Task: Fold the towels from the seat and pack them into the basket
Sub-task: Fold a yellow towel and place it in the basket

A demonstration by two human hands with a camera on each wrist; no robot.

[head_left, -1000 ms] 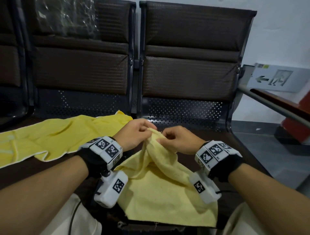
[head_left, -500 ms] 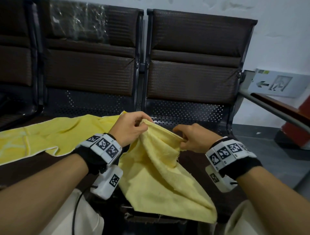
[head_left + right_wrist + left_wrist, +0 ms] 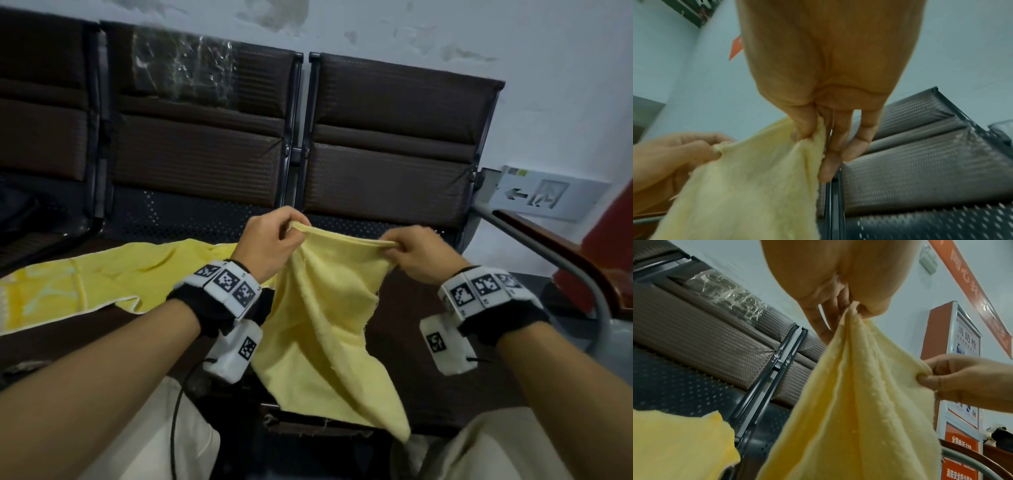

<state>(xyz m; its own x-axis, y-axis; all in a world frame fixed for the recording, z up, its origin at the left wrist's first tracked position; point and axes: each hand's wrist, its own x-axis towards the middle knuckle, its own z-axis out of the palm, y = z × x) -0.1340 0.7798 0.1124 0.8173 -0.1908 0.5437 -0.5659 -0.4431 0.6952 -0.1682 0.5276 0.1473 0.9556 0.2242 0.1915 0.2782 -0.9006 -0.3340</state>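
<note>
Above the dark seat, the left hand and the right hand are holding a pale yellow towel by its top edge. Each hand's fingers are pinching a corner, thumb against curled forefingers, and the edge is stretching between them in a shallow sag. The rest of the cloth is hanging down in loose folds toward the person's lap. A second, brighter yellow towel is lying spread on the seat to the left, just beside the left wrist.
</note>
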